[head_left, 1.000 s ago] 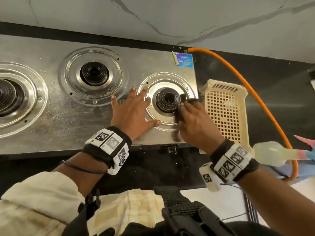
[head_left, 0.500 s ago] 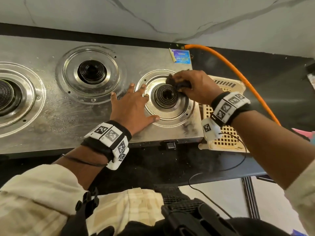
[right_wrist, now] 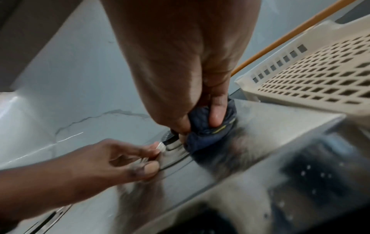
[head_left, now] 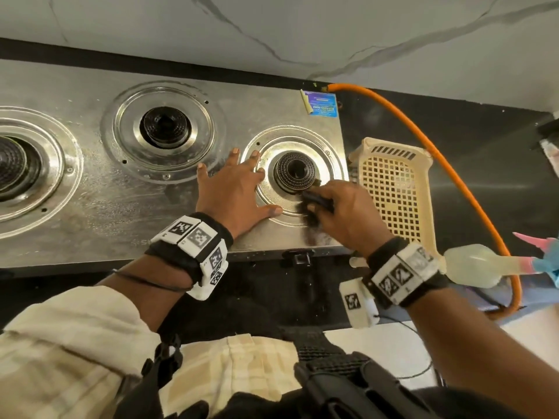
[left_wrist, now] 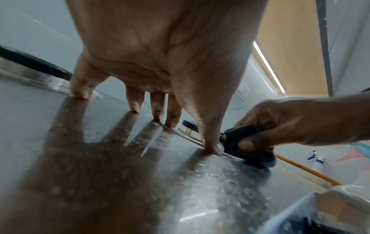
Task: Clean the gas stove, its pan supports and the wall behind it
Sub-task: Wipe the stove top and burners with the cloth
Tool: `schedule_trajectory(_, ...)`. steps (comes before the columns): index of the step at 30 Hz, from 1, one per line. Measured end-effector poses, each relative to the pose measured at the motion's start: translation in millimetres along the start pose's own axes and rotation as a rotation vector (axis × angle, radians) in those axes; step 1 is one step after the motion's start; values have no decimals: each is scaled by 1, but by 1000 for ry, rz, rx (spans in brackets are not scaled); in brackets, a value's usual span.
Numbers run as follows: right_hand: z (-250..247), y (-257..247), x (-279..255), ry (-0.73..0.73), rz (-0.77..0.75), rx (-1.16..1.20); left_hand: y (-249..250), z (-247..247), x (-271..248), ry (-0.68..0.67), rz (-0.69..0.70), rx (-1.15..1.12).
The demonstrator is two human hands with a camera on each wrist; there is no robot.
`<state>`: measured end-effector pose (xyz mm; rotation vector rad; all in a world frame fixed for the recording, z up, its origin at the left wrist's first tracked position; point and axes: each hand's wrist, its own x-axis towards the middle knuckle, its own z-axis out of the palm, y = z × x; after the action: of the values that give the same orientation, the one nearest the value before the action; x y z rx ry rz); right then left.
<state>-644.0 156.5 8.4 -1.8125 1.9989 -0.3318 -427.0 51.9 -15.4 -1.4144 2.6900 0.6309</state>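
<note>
The steel gas stove (head_left: 115,201) lies across the counter with its pan supports off. My left hand (head_left: 233,192) rests flat on the stove top, fingers spread, just left of the right burner (head_left: 295,173), thumb on the burner's ring. My right hand (head_left: 341,213) grips a dark blue cloth (head_left: 314,204) bunched against the front right of that ring. The left wrist view has the cloth (left_wrist: 250,147) beside my left thumb (left_wrist: 212,139). In the right wrist view the cloth (right_wrist: 208,131) is pressed on the steel. The marbled wall (head_left: 302,28) stands behind the stove.
A cream perforated basket (head_left: 396,189) sits right of the stove on the black counter. An orange gas hose (head_left: 429,152) curves round behind it. A spray bottle (head_left: 481,264) lies at the right, near the counter's front edge. Two more burners (head_left: 165,127) are on the left.
My right hand has swept the cloth from the far side of the right burner round to its front right. The left hand has stayed pressed on the stove.
</note>
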Motion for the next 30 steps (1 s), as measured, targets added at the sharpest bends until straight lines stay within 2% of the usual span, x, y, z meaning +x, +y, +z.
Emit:
schedule_trajectory(5,27,-42,-2,32,-119,37,-4,-3,3,-20,22,-18)
schedule_trajectory(9,34,-56,17,43,-132,-1,-16,-8,7,-41,50,-62)
schedule_trajectory(15,51,-71,26,151,-135,-8,-16,-10,7,-37,47,-84)
schedule_trajectory(19,49,-58,7,117,-100,-19,-13,-9,3,-23,45,-25)
schedule_trajectory(24,11,-12,-14,28,-16,5,-10,-5,0,0,47,38)
schedule_trajectory(27,-4,9,-3,56,65,70,-10,-5,0,5,53,38)
schedule_trajectory(30,-8,18,25,107,91,23,-10,-3,-1,10,44,17)
